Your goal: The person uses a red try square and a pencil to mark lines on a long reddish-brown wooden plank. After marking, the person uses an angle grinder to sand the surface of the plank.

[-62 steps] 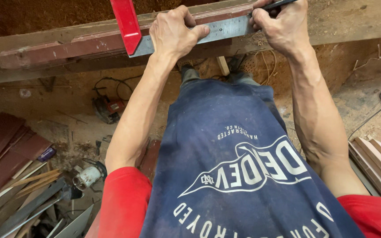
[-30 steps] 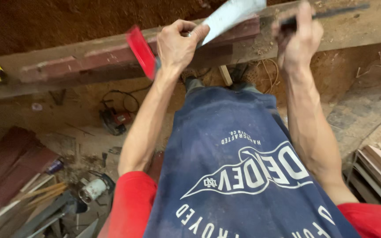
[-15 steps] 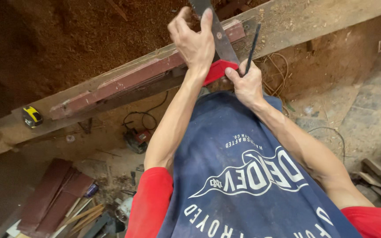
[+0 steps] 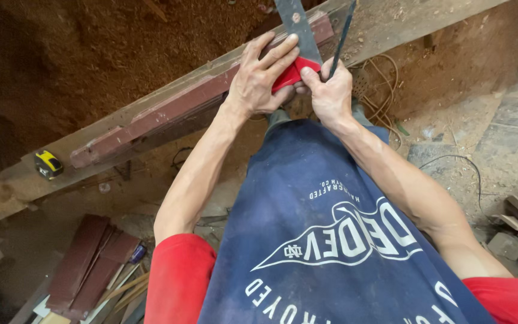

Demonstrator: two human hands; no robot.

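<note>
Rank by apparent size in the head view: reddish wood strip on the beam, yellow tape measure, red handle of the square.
1. reddish wood strip, clearly largest.
2. and 3. yellow tape measure and red handle: similar; the hands cover part of the handle, so unranked.

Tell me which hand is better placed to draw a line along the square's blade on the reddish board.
The right hand, probably: it already holds the pencil beside the metal blade. The left hand is spread over the square's red stock, pressing it on the reddish board.
</note>
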